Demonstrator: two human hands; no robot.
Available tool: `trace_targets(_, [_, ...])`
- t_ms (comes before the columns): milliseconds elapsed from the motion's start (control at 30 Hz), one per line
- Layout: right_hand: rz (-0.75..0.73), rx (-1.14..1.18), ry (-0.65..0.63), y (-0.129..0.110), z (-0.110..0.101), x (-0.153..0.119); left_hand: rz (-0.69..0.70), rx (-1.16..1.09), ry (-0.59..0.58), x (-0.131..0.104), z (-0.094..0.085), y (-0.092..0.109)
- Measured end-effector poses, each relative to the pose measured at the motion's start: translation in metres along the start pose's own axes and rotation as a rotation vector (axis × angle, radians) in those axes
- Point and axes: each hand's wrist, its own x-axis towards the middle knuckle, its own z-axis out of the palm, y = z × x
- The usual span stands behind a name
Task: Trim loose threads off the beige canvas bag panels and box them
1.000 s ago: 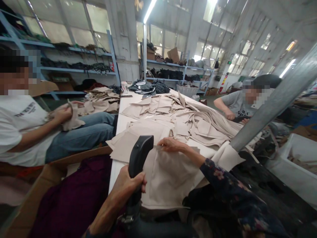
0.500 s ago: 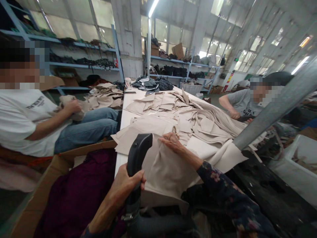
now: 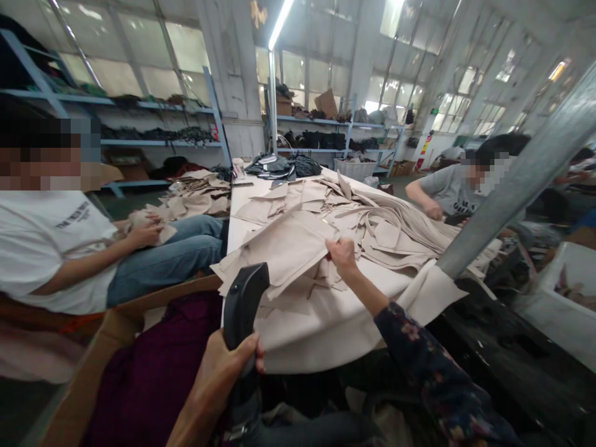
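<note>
My left hand is wrapped round a black vacuum hose handle, whose angled end points up at the table's near left corner. A ribbed hose runs off its lower end to the right. My right hand is closed on the right edge of a flat beige fabric piece, tilted above the table's near side. Under and beyond that piece lie more beige pieces in a loose heap. Beige straps are bunched to the right of the heap.
A grey metal post slants up at the right of the white table. Left of me stands a cardboard box with purple cloth. Two co-workers sit at either side, a white shirt left, a grey shirt right.
My right hand has moved forward and slightly right, bringing the beige piece from beside the handle up over the table. The handle has shifted a little left and down in view, still in my left hand.
</note>
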Motion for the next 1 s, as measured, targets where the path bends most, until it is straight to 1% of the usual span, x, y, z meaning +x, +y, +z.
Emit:
trace_targets(67, [0.025, -0.041, -0.194, 0.026, -0.001, -0.026, -0.003, -0.048, 0.042, 0.005, -0.001, -0.006])
trace_targets(133, [0.022, -0.099, -0.397, 0.047, -0.012, -0.045, -0.024, -0.072, 0.073, 0.011, -0.001, -0.009])
trace_targets(200, [-0.010, -0.166, -0.553, 0.056, -0.027, -0.052, -0.045, -0.074, 0.087, 0.018, 0.002, -0.008])
trace_targets(233, [-0.034, -0.198, -0.595, 0.056, -0.034, -0.050, -0.050, -0.069, 0.087, 0.022, 0.003, -0.006])
trace_targets(267, [-0.062, -0.229, -0.606, 0.053, -0.039, -0.044, -0.052, -0.064, 0.084, 0.026, 0.006, -0.003])
trace_targets(333, [-0.129, -0.284, -0.546, 0.043, -0.041, -0.023, -0.050, -0.057, 0.067, 0.035, 0.013, 0.005])
trace_targets(400, [-0.194, -0.328, -0.420, 0.032, -0.031, 0.008, -0.044, -0.042, 0.043, 0.045, 0.020, 0.012])
trace_targets(467, [-0.237, -0.355, -0.300, 0.026, -0.010, 0.043, -0.039, -0.025, 0.016, 0.055, 0.028, 0.018])
trace_targets(533, [-0.256, -0.362, -0.230, 0.027, 0.014, 0.077, -0.036, -0.008, -0.009, 0.063, 0.034, 0.020])
trace_targets(600, [-0.253, -0.354, -0.198, 0.034, 0.036, 0.104, -0.041, -0.003, -0.022, 0.069, 0.038, 0.021])
trace_targets(667, [-0.243, -0.332, -0.189, 0.043, 0.052, 0.124, -0.059, 0.004, -0.021, 0.075, 0.039, 0.021])
trace_targets(767, [-0.238, -0.276, -0.217, 0.054, 0.065, 0.139, -0.074, 0.027, -0.009, 0.082, 0.040, 0.021])
trace_targets(833, [-0.247, -0.226, -0.244, 0.058, 0.068, 0.141, -0.068, 0.035, -0.010, 0.085, 0.041, 0.020])
trace_targets(900, [-0.269, -0.166, -0.240, 0.059, 0.067, 0.134, -0.062, 0.044, -0.018, 0.087, 0.041, 0.016])
trace_targets(1000, [-0.314, -0.069, -0.177, 0.057, 0.062, 0.109, -0.073, 0.060, -0.028, 0.085, 0.039, 0.009])
